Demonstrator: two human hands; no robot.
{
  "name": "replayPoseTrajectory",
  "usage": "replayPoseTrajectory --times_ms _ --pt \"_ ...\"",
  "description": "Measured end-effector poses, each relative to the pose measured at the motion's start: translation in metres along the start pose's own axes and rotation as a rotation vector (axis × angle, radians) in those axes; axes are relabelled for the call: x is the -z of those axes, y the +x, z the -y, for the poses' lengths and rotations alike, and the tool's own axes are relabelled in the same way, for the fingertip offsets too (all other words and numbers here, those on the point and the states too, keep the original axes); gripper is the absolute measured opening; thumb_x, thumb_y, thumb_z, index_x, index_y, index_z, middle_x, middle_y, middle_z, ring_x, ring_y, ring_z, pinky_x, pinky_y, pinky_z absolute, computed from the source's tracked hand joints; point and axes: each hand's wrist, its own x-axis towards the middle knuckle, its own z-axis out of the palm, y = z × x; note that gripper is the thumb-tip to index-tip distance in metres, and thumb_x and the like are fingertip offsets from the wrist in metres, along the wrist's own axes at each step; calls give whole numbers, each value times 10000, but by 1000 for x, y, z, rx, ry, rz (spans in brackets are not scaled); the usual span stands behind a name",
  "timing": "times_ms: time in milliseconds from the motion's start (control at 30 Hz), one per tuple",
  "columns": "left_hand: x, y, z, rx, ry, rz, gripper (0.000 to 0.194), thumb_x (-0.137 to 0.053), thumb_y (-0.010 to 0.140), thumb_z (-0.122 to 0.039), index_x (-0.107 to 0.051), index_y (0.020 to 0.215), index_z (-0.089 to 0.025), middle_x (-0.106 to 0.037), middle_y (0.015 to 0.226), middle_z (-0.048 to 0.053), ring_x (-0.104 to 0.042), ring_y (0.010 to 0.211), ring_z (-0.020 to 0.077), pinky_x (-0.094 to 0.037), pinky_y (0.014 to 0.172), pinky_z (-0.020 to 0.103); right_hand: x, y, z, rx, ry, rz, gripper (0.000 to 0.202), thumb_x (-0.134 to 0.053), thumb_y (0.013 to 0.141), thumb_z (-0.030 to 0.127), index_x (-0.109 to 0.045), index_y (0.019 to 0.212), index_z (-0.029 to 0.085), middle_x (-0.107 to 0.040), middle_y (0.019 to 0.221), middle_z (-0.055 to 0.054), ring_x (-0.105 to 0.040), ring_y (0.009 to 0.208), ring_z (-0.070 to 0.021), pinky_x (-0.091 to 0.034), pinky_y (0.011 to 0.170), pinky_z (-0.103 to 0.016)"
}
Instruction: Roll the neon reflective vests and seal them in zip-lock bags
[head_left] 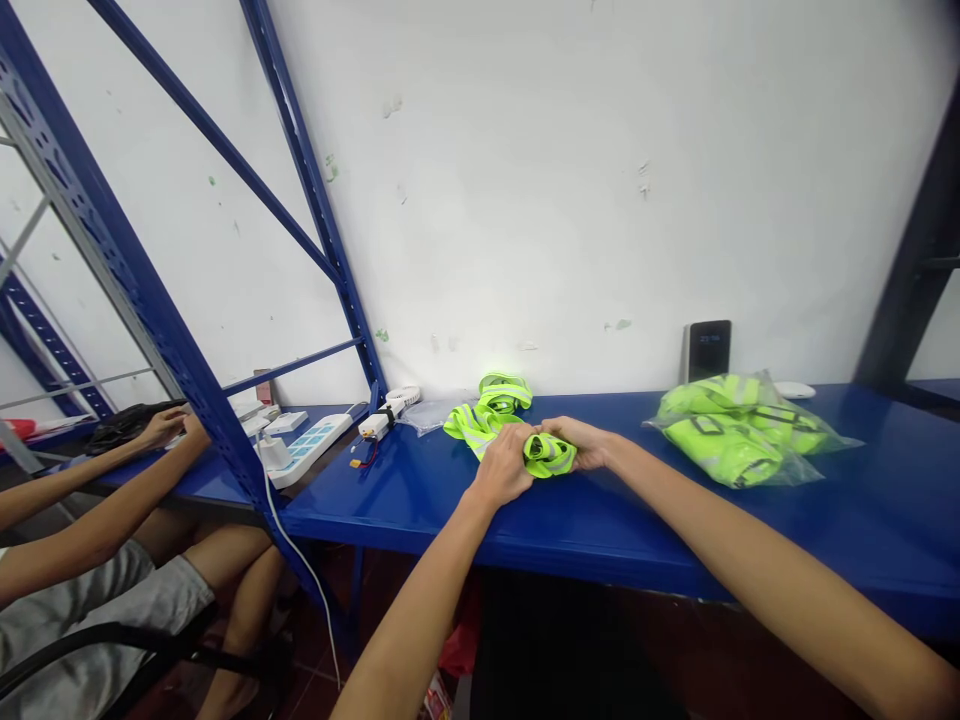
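A neon-yellow reflective vest (pixel 480 425) with pale grey stripes lies bunched on the blue table, its near end rolled up between my hands. My left hand (pixel 507 468) is closed on the near left side of the roll. From the right, my right hand (pixel 581 442) grips the same bundle, its fingers partly hidden behind the fabric. A loose part of the vest trails back toward the wall. Further right lies a clear plastic bag (pixel 739 428) with more neon-yellow striped fabric inside.
A phone-like device (pixel 709 350) leans against the wall behind the bag. Crumpled clear plastic (pixel 435 415) and a small white device with wires (pixel 377 425) lie left of the vest. Past the blue rack post (pixel 165 290) are a power strip (pixel 311 450) and another person's hands (pixel 166 428).
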Motion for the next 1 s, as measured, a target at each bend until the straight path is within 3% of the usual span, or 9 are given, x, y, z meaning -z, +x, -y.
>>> replayPoseTrajectory --times_ms 100,200,267,333,400,533,800,900,1000 --pt "-1 -3 3 118 14 26 315 -552 753 -112 -488 1047 -203 -600 974 79 -590 969 239 -488 840 381 7 -4 5 192 -296 -356 197 -642 719 321 -627 867 192 -551 492 49 -429 321 -91 -331 319 -198" --pt "1 -4 5 417 -6 -46 307 -580 747 -150 -473 1028 -208 -621 934 66 -617 885 247 -489 776 373 13 -14 10 531 -445 -638 269 -657 748 387 -662 941 200 -671 698 -4 -577 477 -127 -456 452 -229" --pt "4 -2 6 579 -70 -136 364 -612 746 -192 -466 1079 -200 -644 948 71 -631 883 259 -486 777 375 7 -20 12 740 -476 -599 329 -600 806 424 -657 1055 216 -702 962 -45 -666 765 -186 -527 648 -277" --pt "7 0 8 631 -162 -220 421 -644 734 -233 -483 1121 -187 -657 1016 86 -633 940 270 -480 819 378 -8 -23 11 865 -575 -454 411 -613 813 419 -619 1180 235 -655 1169 -55 -626 1010 -225 -504 836 -330" --pt "10 2 9 623 -254 -262 427 -658 732 -278 -519 1122 -175 -658 1066 92 -628 980 270 -477 850 376 -27 -23 8 882 -684 -377 486 -636 805 425 -585 1245 226 -632 1219 -63 -603 1049 -240 -477 884 -355" --pt "13 1 8 640 -336 -234 480 -695 709 -325 -540 1130 -154 -667 1025 93 -640 934 261 -496 834 380 -51 -16 2 821 -724 -450 502 -576 842 472 -571 1248 176 -670 1091 -68 -629 871 -219 -493 776 -333" --pt "12 4 -1 552 -106 -286 1031 -777 639 -468 -202 1456 -213 -477 1298 134 -536 1133 266 -442 976 430 -42 -6 6 817 -515 -628 395 -557 832 478 -678 1039 164 -712 948 -64 -637 824 -232 -507 726 -327" --pt "13 4 -4 485 35 -226 1118 -778 627 -510 -128 1490 -225 -443 1348 138 -473 1229 292 -414 1023 456 -43 -2 4 808 -323 -690 461 -616 785 479 -624 1135 179 -711 963 -65 -646 809 -224 -520 688 -314" --pt "13 3 -2 422 170 -164 1125 -797 591 -510 -173 1485 -231 -413 1386 143 -450 1261 320 -432 1008 471 -45 -2 4 793 -160 -627 490 -666 749 459 -602 1165 209 -711 924 -37 -644 746 -193 -513 627 -279"
